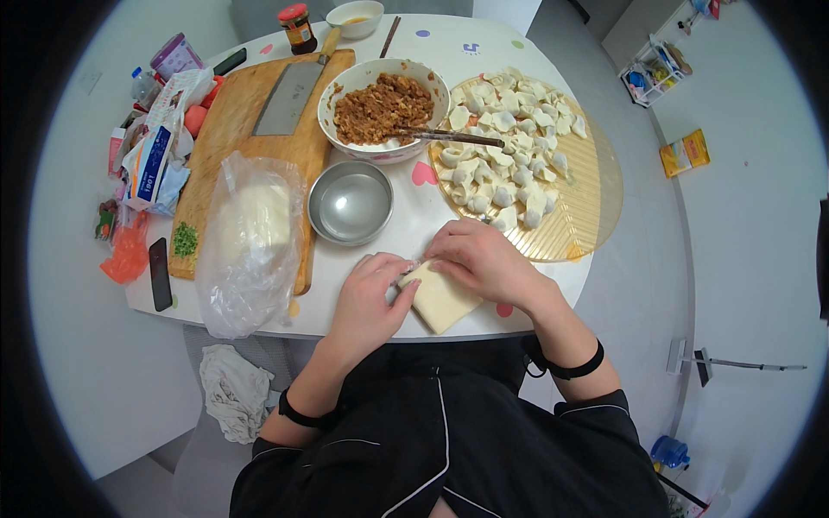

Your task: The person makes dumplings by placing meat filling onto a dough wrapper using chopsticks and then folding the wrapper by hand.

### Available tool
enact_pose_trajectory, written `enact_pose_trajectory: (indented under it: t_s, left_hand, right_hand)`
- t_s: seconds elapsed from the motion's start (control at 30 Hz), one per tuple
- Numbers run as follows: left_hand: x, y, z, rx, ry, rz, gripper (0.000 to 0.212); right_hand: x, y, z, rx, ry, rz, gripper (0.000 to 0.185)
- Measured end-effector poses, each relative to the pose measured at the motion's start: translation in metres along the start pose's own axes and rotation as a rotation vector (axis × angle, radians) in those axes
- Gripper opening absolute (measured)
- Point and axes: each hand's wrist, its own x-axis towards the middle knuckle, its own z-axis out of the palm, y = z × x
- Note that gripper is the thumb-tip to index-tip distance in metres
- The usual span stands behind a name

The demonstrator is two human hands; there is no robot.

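A stack of pale dough wrappers [445,303] lies at the table's near edge. My left hand [375,294] pinches the stack's far left corner between thumb and fingers. Over its far edge bends my right hand [482,259], fingertips on the dough; whether they have lifted a single wrapper is hidden. Beyond my hands stand a metal bowl of clear liquid [350,202] and a white bowl of minced filling [385,150], with chopsticks [453,136] resting across its rim. Many folded wontons [511,139] cover part of a round, ribbed golden tray [583,213].
At the left, a wooden cutting board [223,116] carries a cleaver [288,97], chopped greens [186,239] and a plastic bag of wrappers [252,226]. A phone [160,274] lies beside it. A sauce jar [298,29] and a small bowl [355,19] stand at the far edge.
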Motion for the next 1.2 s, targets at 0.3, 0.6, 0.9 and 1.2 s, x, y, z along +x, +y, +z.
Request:
enact_pose_trajectory:
  t_s: [0.3,0.6,0.9,1.2]
  left_hand:
    - [0.001,0.002,-0.0006,-0.005,-0.006,-0.028,0.016]
    - [0.0021,0.0039,-0.0016,-0.009,0.004,-0.044,0.016]
    - [0.0021,0.0032,-0.0013,0.008,0.03,-0.068,0.014]
    - [0.0004,-0.0036,0.0054,-0.002,0.102,0.022,0.014]
  right_hand:
    - [0.0045,0.0002,0.0002,0.019,-0.013,-0.029,0.007]
    - [0.0069,-0.0006,-0.0011,0.002,-0.027,-0.037,0.006]
    - [0.0064,-0.0008,-0.0022,-0.013,-0.023,-0.046,0.006]
    - [-0.0004,0.0012,-0.0062,-0.004,-0.021,-0.05,0.009]
